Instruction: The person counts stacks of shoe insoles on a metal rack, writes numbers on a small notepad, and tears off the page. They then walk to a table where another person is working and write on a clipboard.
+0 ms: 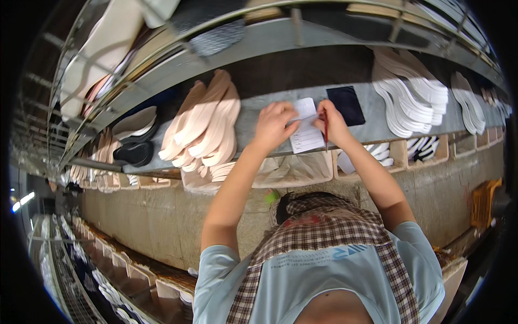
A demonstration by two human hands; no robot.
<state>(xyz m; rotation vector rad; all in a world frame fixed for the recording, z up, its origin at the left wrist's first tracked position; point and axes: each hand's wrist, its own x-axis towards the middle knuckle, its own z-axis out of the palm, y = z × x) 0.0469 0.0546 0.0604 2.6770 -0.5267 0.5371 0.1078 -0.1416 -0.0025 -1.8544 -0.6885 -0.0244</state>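
Note:
A small white notebook (308,138) with printed rows lies on the grey shelf surface in front of me. My left hand (274,125) is at its left side, fingers bent and thumb toward the page, seeming to grip its edge; the fingertips are slightly blurred. At the notebook's right side my right hand (334,123) is closed on a slim red pen (326,128), which points down toward me. Just beyond that hand lies a dark navy square (348,103), flat on the surface.
Pale pink insole stacks (202,121) stand left, white insole stacks (407,100) right. Black shaped pieces (134,153) lie far left. Under the shelf edge run bins (324,177) holding more pieces. A metal rail (297,27) crosses above; a yellow crate (484,202) sits at right.

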